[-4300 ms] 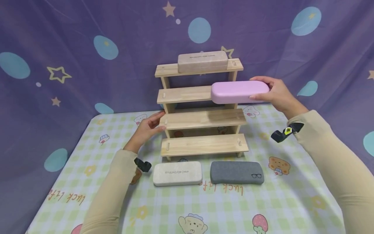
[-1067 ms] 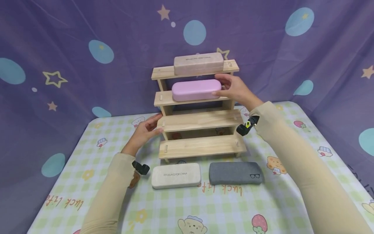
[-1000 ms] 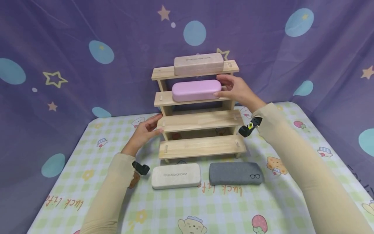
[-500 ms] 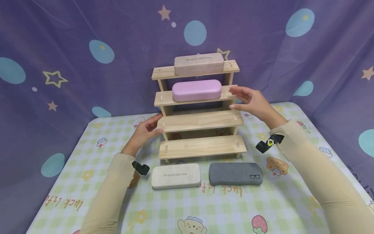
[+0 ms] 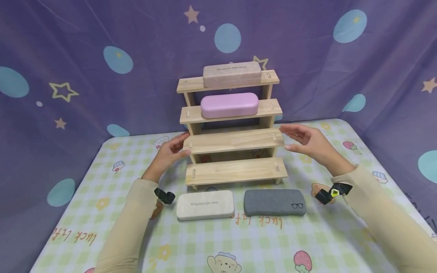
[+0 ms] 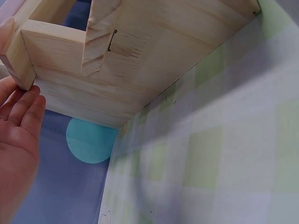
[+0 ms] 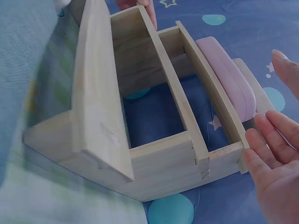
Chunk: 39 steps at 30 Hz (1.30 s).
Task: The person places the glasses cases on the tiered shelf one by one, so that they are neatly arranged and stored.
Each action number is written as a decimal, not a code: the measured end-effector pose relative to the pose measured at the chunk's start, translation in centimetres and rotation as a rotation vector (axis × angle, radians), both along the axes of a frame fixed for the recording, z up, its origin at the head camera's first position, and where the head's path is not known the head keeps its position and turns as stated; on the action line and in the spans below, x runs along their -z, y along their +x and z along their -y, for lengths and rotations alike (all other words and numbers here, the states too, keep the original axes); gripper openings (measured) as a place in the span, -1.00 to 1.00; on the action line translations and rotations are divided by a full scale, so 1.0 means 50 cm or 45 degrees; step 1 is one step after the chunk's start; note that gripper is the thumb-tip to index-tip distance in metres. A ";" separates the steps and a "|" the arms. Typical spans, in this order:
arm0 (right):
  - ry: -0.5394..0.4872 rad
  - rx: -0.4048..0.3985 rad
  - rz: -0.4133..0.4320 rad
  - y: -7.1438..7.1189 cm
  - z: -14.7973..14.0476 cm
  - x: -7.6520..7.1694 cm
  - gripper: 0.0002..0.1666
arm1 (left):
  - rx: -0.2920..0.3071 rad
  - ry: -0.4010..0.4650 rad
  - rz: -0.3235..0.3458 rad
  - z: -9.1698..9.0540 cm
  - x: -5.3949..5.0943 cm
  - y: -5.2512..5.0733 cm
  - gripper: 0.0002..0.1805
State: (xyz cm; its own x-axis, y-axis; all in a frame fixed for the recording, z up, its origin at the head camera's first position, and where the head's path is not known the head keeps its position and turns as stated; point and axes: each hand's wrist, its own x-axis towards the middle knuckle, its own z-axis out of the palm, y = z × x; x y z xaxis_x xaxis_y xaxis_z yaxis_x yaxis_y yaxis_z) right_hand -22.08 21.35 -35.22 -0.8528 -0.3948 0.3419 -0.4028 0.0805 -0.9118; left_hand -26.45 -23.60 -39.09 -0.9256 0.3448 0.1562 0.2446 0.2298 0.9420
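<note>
Right hand (image 5: 312, 145): had let go of the pink case and come down beside the right end of the third shelf; fingers extended, thumb well apart, nothing held; whether a fingertip touched the wood could not be told.
Left hand (image 5: 166, 154): stayed at the left end of that same shelf, pinching the board between thumb and fingers.
Pink case (image 5: 229, 105): lay on the second shelf from the top, lengthwise, near the middle, free of both hands; its placing looked finished. Smooth, plain and rounded at the ends, with a faint seam along the side in the right wrist view.
Wooden rack (image 5: 235, 170): stood upright, pale and grained, four stepped shelves; the lower two bore no case.
Taupe case (image 5: 232, 76): sat on the top shelf, boxy, lettered on its lid.
White case (image 5: 205, 205): lay before the rack at left, lettered, corners rounded.
Grey case (image 5: 274, 203): lay to its right, apart from it, a glasses mark at one corner.
Checked cloth (image 5: 191, 248): spread beneath all.
</note>
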 end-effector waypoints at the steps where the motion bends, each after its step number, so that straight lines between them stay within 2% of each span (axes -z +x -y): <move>1: -0.011 -0.006 -0.004 0.005 -0.002 0.004 -0.39 | 0.001 0.000 0.004 0.000 -0.002 0.001 -0.34; 8: -0.035 -0.076 -0.009 0.035 -0.013 0.032 -0.39 | 0.006 -0.036 -0.005 -0.017 -0.034 0.026 -0.34; 21: -0.027 -0.204 0.087 0.102 -0.014 0.086 -0.45 | 0.005 -0.013 -0.004 -0.020 -0.037 0.027 -0.34; 31: -0.045 -0.250 0.144 0.123 -0.018 0.127 -0.51 | -0.009 -0.010 0.007 -0.017 -0.035 0.027 -0.35; 39: -0.031 -0.229 0.139 0.140 -0.026 0.148 -0.51 | 0.001 0.012 -0.015 -0.016 -0.034 0.026 -0.36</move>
